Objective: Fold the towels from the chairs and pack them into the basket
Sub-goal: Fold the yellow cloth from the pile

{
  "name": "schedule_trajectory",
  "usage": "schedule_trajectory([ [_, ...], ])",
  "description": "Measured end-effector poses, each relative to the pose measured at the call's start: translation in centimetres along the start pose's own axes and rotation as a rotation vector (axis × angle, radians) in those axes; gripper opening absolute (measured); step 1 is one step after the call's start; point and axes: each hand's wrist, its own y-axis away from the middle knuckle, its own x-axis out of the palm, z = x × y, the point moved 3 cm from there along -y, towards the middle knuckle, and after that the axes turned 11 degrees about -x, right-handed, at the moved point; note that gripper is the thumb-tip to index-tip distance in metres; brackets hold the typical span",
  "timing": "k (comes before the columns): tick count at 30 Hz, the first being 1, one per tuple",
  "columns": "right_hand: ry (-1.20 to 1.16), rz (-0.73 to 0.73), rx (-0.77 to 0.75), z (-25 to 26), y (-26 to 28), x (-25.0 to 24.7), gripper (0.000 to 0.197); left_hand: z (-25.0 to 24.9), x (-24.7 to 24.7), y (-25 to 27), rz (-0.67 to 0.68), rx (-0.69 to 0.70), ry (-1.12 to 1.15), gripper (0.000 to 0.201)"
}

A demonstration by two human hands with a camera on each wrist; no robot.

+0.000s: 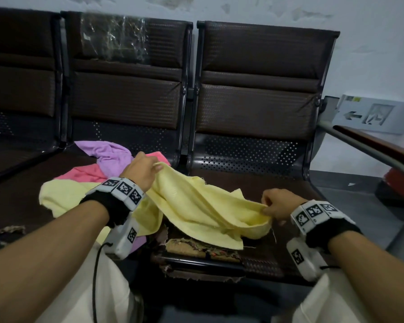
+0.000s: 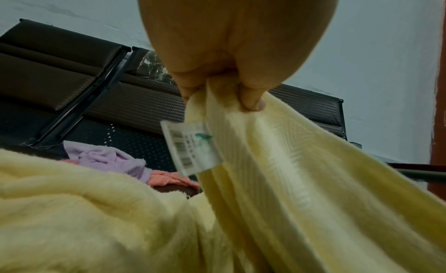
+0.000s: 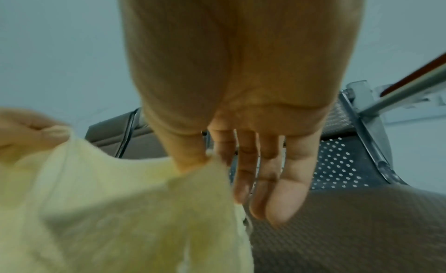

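A pale yellow towel hangs stretched between both hands above the seat of the right-hand dark chair. My left hand pinches one corner of it. In the left wrist view the left hand grips the bunched towel just above a white barcode tag. My right hand pinches the opposite edge. In the right wrist view thumb and forefinger of the right hand nip the towel while the other fingers stay straight. No basket is in view.
On the middle chair seat lie a second yellow towel, a pink towel and a purple towel. The seat's front edge is torn. A metal handrail and an exit sign are at right.
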Motion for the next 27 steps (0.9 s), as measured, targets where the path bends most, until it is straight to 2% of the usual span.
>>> schedule_trajectory([
  [3, -0.171, -0.157, 0.074, -0.9, 0.1, -0.9, 0.021, 0.5, -0.1, -0.3, -0.042, -0.046, 0.009, 0.030],
  [7, -0.304, -0.148, 0.075, -0.9, 0.2, -0.6, 0.018, 0.7, -0.2, -0.4, -0.034, -0.059, -0.017, 0.031],
  [9, -0.317, -0.140, -0.023, -0.6, 0.3, -0.5, 0.021, 0.5, -0.2, -0.3, -0.032, -0.069, -0.023, 0.030],
  [13, -0.119, -0.183, -0.325, 0.2, 0.9, -1.1, 0.024, 0.4, -0.1, -0.1, -0.019, -0.156, -0.021, 0.030],
  [15, -0.142, -0.182, -0.372, 0.2, 1.2, -1.3, 0.022, 0.6, -0.3, -0.1, 0.007, -0.215, -0.019, 0.030],
  [18, -0.170, -0.082, -0.290, -0.1, 1.1, -1.0, 0.029, 0.8, -0.3, 0.0, 0.035, -0.262, -0.026, 0.030],
  [21, -0.088, 0.012, -0.156, -0.4, 1.0, -0.6, 0.025, 1.0, -0.3, -0.1, 0.035, -0.272, -0.032, 0.031],
  [25, -0.018, 0.066, -0.095, -1.0, 1.0, -0.5, 0.031, 1.6, -0.6, -0.4, -0.012, -0.223, 0.012, 0.026],
  [27, 0.069, 0.006, -0.080, -1.5, 1.3, -0.9, 0.029, 2.0, -0.9, -0.3, 0.002, -0.222, 0.057, 0.021],
])
